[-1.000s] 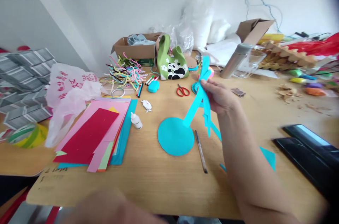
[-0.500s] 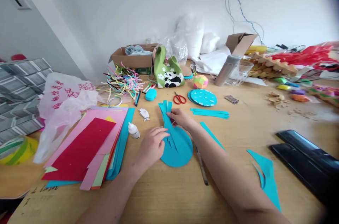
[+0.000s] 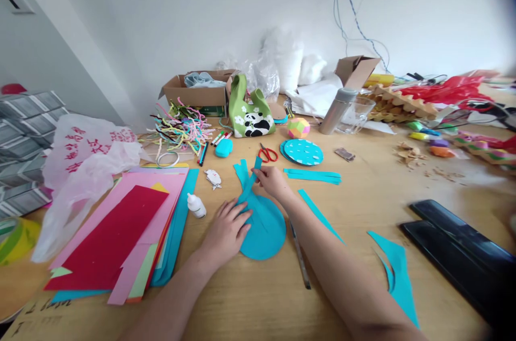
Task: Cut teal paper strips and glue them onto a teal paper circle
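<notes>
A blue paper circle [image 3: 266,241] lies on the table in front of me. Crossed over its upper part are blue paper strips [image 3: 242,170]. My right hand [image 3: 272,182] pinches the upper end of a slanted blue paper strip [image 3: 249,184] between thumb and fingers. My left hand [image 3: 229,228] lies flat, fingers stretched out over the circle's left edge and the strips' lower ends, which it partly hides. A white glue bottle [image 3: 196,206] stands left of that hand. Just right of the circle rests a thin dark-tipped tool [image 3: 299,255], perhaps a craft knife.
Coloured paper sheets [image 3: 116,233] are stacked on the left. Red-handled scissors [image 3: 267,155], dotted blue discs [image 3: 304,151] and more blue strips [image 3: 312,176] lie beyond my hands. Blue offcuts [image 3: 397,271] and a black case [image 3: 455,255] are at right; a steel flask [image 3: 337,111] stands behind.
The strip in my right hand now slants up to the right, apart from the other strips. My left hand has flattened onto the circle and strips. The whole view has shifted slightly.
</notes>
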### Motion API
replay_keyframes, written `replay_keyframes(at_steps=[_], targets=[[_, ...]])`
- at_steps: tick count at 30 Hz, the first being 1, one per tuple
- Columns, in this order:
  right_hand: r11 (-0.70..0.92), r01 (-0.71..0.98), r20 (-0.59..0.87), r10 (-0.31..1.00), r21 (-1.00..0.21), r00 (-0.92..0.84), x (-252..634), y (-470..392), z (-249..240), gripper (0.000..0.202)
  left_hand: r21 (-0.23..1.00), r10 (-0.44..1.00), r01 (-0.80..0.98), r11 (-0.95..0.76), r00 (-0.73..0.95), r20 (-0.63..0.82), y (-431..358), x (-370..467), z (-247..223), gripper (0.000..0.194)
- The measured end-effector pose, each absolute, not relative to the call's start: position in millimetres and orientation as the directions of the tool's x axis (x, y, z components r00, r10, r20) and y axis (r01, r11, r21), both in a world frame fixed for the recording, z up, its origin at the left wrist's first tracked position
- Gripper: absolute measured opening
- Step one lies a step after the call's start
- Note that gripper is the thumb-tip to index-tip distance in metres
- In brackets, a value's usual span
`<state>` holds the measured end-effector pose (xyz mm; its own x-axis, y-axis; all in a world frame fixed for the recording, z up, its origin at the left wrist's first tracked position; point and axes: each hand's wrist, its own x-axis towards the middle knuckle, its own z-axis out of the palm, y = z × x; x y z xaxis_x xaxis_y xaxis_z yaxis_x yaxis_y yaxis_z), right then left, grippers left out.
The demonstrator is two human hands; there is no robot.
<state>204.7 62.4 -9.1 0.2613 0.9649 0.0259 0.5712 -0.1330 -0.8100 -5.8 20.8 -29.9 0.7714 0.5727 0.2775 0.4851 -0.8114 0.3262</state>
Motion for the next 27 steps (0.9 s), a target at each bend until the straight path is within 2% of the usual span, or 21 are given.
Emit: replay_keyframes(at_steps=[4,7,9,14,17,21,27], targets=[[-0.164,0.610,-0.013,0.970,-0.776,0.244,201.8,62.3,-8.8,0.033,0.323,0.562,0.478,-0.817,0.785,0.260,20.6,-7.8,-29.5,0.033],[-0.202,0.696,-0.023,0.966,-0.689,0.257,203.5,57.2,-2.9,0.025,0.329,0.550,0.464,-0.822,0.797,0.251,20.9,-9.5,-29.2,0.036],[-0.210,0.761,-0.034,0.970,-0.614,0.240,206.2,51.4,3.3,0.029,0.340,0.545,0.453,-0.824,0.796,0.261,21.7,-10.8,-30.0,0.037],[-0.148,0.867,-0.181,0.981,-0.476,0.068,211.2,36.8,11.8,0.029,0.361,0.537,0.433,-0.826,0.798,0.271,23.7,-12.9,-32.6,0.038],[-0.097,0.900,-0.213,0.977,-0.424,0.005,211.2,28.6,9.0,0.030,0.361,0.541,0.438,-0.824,0.798,0.265,24.5,-13.4,-34.5,0.039],[-0.082,0.913,-0.178,0.984,-0.401,0.010,212.0,18.9,1.5,0.027,0.362,0.527,0.425,-0.830,0.809,0.259,26.3,-13.9,-38.1,0.038],[-0.129,0.888,-0.125,0.989,-0.442,0.081,214.8,13.7,-7.6,0.020,0.354,0.531,0.432,-0.830,0.805,0.262,26.9,-13.5,-37.3,0.037]])
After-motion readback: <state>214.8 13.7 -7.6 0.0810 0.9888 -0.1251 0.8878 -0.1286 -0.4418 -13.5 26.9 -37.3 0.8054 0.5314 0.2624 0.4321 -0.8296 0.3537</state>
